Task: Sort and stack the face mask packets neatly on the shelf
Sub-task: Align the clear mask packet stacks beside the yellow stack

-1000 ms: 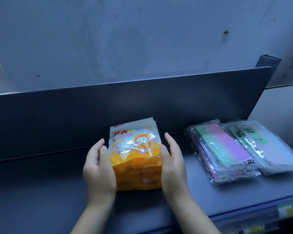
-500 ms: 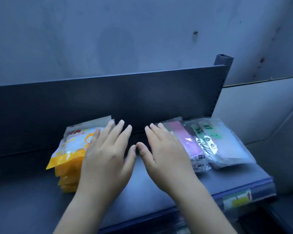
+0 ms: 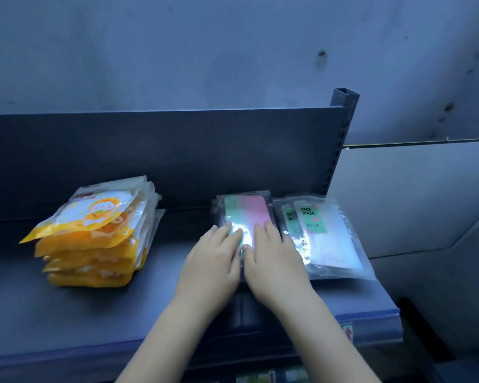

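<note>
A stack of several yellow-orange mask packets (image 3: 94, 239) stands on the dark shelf (image 3: 67, 313) at the left, a little fanned out. In the middle lies a stack of clear packets with green and pink masks (image 3: 246, 211). My left hand (image 3: 213, 261) and my right hand (image 3: 274, 258) rest flat, side by side, on the near half of this stack, fingers spread and grasping nothing. Touching it on the right is a pile of clear packets labelled FACE MASK (image 3: 324, 239) with white masks inside.
The shelf's dark back panel (image 3: 177, 150) rises behind the packets, with a slotted upright post (image 3: 340, 139) at its right end. The shelf's front edge carries a price strip (image 3: 349, 331). A grey wall stands behind.
My hands left the yellow-orange stack and moved right onto the green and pink packets. The view shifted right, so the yellow stack now sits at the left.
</note>
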`<state>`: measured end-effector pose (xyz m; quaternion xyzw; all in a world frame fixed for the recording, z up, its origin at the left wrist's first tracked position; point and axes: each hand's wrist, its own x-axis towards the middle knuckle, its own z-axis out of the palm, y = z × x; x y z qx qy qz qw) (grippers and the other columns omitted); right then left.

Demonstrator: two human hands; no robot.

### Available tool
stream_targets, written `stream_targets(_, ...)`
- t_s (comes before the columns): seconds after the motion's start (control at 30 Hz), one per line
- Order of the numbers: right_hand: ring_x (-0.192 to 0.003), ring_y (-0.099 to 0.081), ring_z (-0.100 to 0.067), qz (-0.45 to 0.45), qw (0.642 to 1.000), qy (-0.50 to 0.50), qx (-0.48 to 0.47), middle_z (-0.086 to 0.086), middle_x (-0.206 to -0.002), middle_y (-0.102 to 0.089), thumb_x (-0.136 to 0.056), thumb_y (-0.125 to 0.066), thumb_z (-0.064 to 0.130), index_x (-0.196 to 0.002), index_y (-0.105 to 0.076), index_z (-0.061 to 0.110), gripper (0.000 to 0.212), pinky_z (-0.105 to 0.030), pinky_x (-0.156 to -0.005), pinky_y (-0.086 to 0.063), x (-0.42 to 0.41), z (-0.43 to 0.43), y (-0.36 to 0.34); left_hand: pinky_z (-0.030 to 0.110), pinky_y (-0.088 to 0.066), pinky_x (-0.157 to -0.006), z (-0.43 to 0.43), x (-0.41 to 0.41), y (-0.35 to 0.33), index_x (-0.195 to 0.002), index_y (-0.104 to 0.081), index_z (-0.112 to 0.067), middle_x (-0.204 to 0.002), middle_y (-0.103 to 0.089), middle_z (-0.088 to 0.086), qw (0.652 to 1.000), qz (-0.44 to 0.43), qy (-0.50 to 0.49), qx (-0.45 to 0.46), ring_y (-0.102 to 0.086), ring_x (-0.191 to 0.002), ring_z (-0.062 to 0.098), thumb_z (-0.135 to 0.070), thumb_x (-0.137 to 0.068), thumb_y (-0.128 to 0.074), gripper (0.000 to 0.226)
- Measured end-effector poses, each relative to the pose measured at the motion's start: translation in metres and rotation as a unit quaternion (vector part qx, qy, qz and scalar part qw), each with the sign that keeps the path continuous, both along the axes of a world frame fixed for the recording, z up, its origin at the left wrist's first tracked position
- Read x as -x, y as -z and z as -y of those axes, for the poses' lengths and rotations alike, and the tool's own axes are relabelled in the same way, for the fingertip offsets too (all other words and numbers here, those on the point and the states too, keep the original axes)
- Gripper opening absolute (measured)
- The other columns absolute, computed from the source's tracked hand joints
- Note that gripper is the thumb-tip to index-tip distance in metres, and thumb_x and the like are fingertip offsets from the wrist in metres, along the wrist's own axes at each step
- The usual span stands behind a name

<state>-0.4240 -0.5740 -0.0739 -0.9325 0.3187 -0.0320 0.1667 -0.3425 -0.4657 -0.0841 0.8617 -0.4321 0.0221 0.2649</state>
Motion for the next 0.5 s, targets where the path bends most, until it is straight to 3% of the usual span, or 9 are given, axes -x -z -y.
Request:
stream_targets(0.13,-0.136,-0.038,-0.036,0.037,0.998,-0.024,-0.033,-0.006,-0.169,-0.017,-0.108,-0.033,0.038,-0.157,-0.028,0.017,0.053,-0.046,-0.113,-0.035,-0.001,0.0,0.001,0.021,-0.035,-0.103,-0.002,0.0,0.008,-0.149,-0.048,-0.034,-0.164,-0.03,-0.018,0.996,-0.075,-0.044,0.033,-0.028,-0.148,0.001,-0.024,-0.105,-0.041,0.046)
stream_targets(0.37,-0.148,-0.031,-0.022,0.15,0.969,-0.055,-0.187,0.01,-0.167,-0.022,-0.103,-0.041,0.034,-0.15,-0.04,0.027,0.047,-0.04,-0.115,-0.034,-0.013,-0.016,-0.002,0.021,-0.032,-0.108,-0.029,-0.019,0.009,-0.129,-0.066,-0.021,-0.151,-0.053,-0.009,0.973,-0.118,-0.127,0.153,-0.044,-0.14,0.003,-0.006,-0.098,-0.049,0.039)
stream_targets(0.43,-0.149,-0.031,-0.016,0.204,0.947,-0.018,-0.248,0.012,-0.165,-0.026,-0.102,-0.041,0.034,-0.154,-0.037,0.026,0.052,-0.036,-0.119,-0.031,-0.019,-0.011,-0.003,0.022,-0.033,-0.108,-0.034,-0.026,0.004,-0.126,-0.066,-0.023,-0.144,-0.057,-0.009,0.96,-0.127,-0.151,0.196,-0.047,-0.135,0.003,-0.011,-0.1,-0.053,0.031)
stream_targets(0.5,-0.147,-0.032,-0.012,0.24,0.891,0.027,-0.383,0.01,-0.165,-0.028,-0.106,-0.042,0.03,-0.162,-0.028,0.02,0.058,-0.027,-0.115,-0.026,-0.025,-0.004,-0.008,0.023,-0.031,-0.109,-0.034,-0.033,-0.003,-0.141,-0.058,-0.019,-0.149,-0.053,-0.008,0.935,-0.207,-0.178,0.226,-0.044,-0.136,0.004,-0.017,-0.103,-0.052,0.038)
